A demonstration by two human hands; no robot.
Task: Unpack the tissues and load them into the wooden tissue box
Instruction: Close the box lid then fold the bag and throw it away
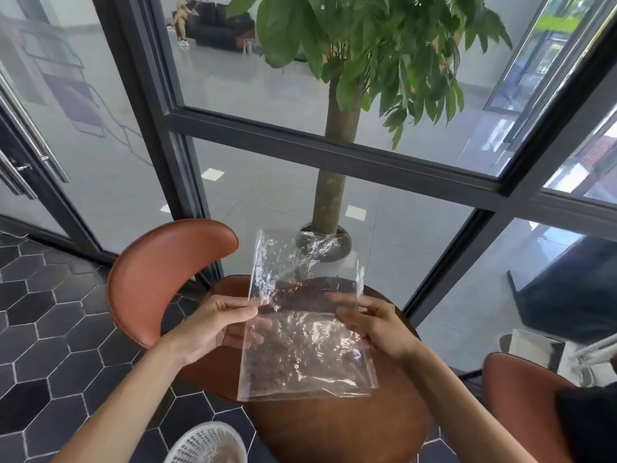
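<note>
An empty, crinkled clear plastic bag [305, 329] is held flat in the air above the round brown table [334, 429]. My left hand [220, 324] pinches the bag's left edge about halfway up. My right hand [374, 324] grips its right edge at the same height. Through the film a dark wooden tissue box [320, 289] shows on the far side of the table, mostly hidden by the bag. No tissues are visible.
A brown leather chair [163, 279] stands to the left of the table and another [521, 402] at the lower right. A white mesh basket [207, 444] sits on the hexagon-tiled floor below. A potted tree [330, 182] and glass walls rise behind the table.
</note>
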